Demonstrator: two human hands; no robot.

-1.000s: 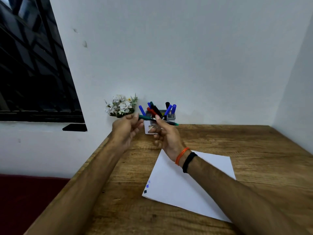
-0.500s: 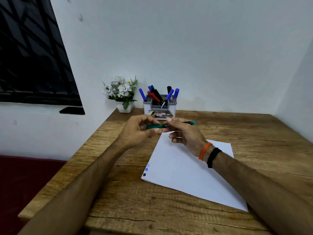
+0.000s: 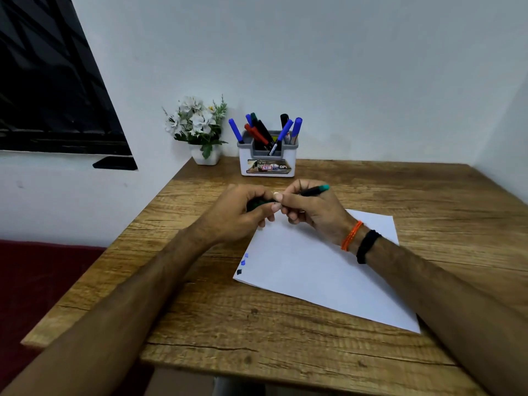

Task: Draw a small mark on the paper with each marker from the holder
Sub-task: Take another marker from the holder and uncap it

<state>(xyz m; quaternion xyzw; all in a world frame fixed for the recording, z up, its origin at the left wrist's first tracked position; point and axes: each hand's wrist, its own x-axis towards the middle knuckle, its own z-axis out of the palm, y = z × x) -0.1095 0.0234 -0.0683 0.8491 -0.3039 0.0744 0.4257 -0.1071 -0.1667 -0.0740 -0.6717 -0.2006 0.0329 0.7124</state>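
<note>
Both hands meet above the table (image 3: 200, 324), just in front of the holder (image 3: 268, 161) and over the far corner of the paper (image 3: 320, 270). The right hand (image 3: 311, 210) pinches a green marker (image 3: 314, 190) between thumb and fingers, and the barrel slants up and away from the holder's front, its teal end sticking out past the knuckles. The left hand (image 3: 243, 212) is curled around a dark green piece (image 3: 257, 202), likely the marker's cap, though it is too hidden by the fingers to be sure. The fingertips of the two hands touch. The right wrist wears an orange thread (image 3: 351, 235) and a black band (image 3: 367, 245).

The paper lies flat and askew on the table, in front of the holder and reaching toward the near edge. At its corner farthest from the holder on the left side sit three small marks (image 3: 242, 264): two blue ones and a black one below them.

The holder is white with a grey insert and a label on its front. It stands at the back of the table against the wall, with blue, red, black and green markers (image 3: 281, 135) leaning in it. Just left of the holder is a small white pot of white flowers (image 3: 200, 124). Further left of the holder, a dark window (image 3: 48, 81) is set in the wall.
</note>
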